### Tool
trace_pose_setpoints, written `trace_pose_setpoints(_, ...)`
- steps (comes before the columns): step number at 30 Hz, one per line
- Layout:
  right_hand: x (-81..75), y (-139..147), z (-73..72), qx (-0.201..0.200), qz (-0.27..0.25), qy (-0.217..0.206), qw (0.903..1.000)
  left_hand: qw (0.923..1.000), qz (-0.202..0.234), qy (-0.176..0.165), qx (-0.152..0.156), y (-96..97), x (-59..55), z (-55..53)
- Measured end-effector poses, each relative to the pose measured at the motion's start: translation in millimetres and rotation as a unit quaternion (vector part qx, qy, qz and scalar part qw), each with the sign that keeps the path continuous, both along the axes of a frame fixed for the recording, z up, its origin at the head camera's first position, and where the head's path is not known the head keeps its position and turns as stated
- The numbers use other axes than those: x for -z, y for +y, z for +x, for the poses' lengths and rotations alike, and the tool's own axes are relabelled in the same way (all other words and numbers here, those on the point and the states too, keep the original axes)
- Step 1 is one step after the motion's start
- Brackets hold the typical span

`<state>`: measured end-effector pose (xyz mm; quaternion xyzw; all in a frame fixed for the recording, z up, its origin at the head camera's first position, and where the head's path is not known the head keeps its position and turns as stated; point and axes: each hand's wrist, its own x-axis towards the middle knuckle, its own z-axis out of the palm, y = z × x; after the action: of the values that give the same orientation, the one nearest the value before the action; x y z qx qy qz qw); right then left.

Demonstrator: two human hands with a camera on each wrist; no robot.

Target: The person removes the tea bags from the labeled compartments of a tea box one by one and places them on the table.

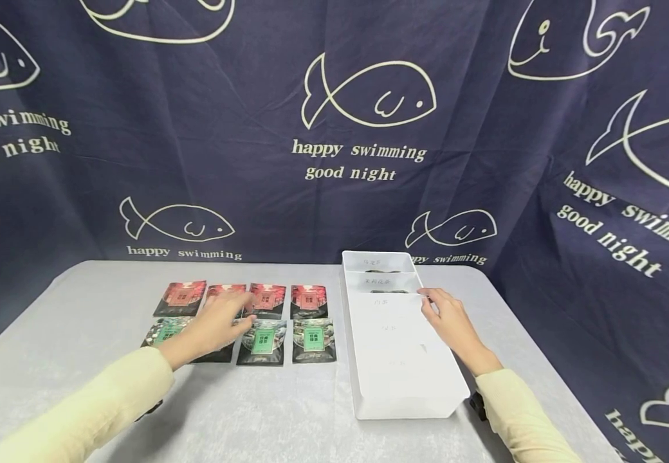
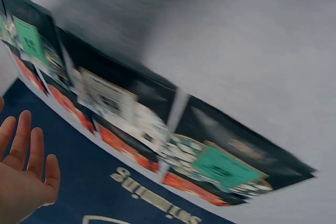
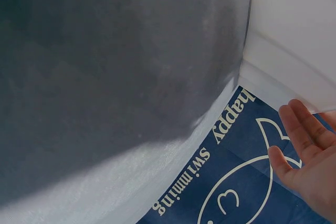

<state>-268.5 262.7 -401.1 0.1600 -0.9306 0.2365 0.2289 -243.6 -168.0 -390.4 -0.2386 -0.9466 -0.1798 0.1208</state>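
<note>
My left hand [image 1: 215, 326] reaches over flat tea packets, fingers spread and nothing held. Red-and-black packets, such as this red packet [image 1: 309, 301], form the back row. In front lie black packets with green labels, such as this green-labelled packet [image 1: 314, 341]. One front packet with a whitish label [image 2: 113, 95] shows in the left wrist view; the hand mostly hides it in the head view. My right hand [image 1: 453, 325] is at the right rim of a long white box [image 1: 410, 406], its fingertips against the edge with the fingers relaxed.
Dividers with handwritten labels split the box; dark packet edges [image 1: 389, 291] show in its rear compartments. The grey table [image 1: 242, 411] ends at a dark blue fish-print curtain [image 1: 265, 161], which also hangs along the right side.
</note>
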Motion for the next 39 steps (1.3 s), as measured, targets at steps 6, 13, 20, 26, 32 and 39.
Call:
trace_pose_setpoints(6, -0.9, -0.7, 1.7, 0.001, -0.001, 0.0, 1.0, 0.9996, -0.016, 0.01, 0.022, 28.9, -5.6, -2.9)
trace_pose_setpoints(13, -1.2, -0.9, 2.0, 0.002, 0.0, -0.002, 1.0, 0.9984, -0.02, 0.026, 0.046, 60.8, -12.3, -10.7)
trace_pose_setpoints(20, 0.0, 0.0, 0.2, 0.003, 0.001, -0.005, 1.0, 0.9978, -0.014, 0.025, 0.059, 90.0, -18.2, -21.0)
trace_pose_setpoints(26, 0.4, 0.3, 0.4, 0.005, 0.002, -0.002, 1.0, 0.9963, 0.01, 0.035, 0.077, 113.5, -26.5, -28.0)
trace_pose_setpoints(32, 0.2, -0.3, 1.5, 0.008, -0.002, -0.007, 0.9999, 0.9935, 0.021, 0.061, 0.094, 133.4, -28.2, -35.9)
trace_pose_setpoints(39, 1.9, 0.5, 0.3, 0.004, -0.002, -0.007, 1.0, 0.9923, 0.024, 0.076, 0.094, 154.1, -24.8, -44.4)
